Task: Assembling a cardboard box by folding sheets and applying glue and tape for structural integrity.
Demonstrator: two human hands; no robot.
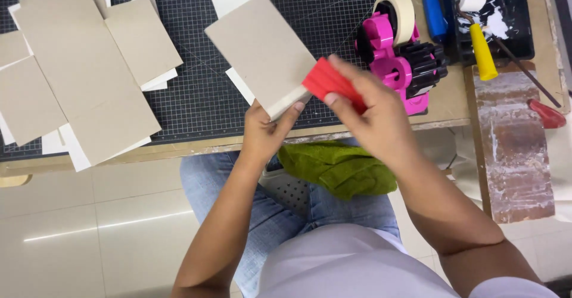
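Left hand (266, 132) pinching the near corner of a grey cardboard panel (260, 52) over the black cutting mat (202, 95), right hand (372, 116) gripping a red scraper (330, 83) against the panel's edge, pink tape dispenser (402, 60) just right of the mat, cardboard stack (77, 66) on the mat's left side, green cloth (336, 168) on the lap below it.

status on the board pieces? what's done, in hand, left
Done, apparently: grey board pieces lie cut and stacked on the cutting mat; whether they are finished I cannot tell. In hand: the left hand holds a grey board by its lower edge while the right hand presses a red block against its corner. Left: the tape dispenser and the glue tray with its roller sit aside.
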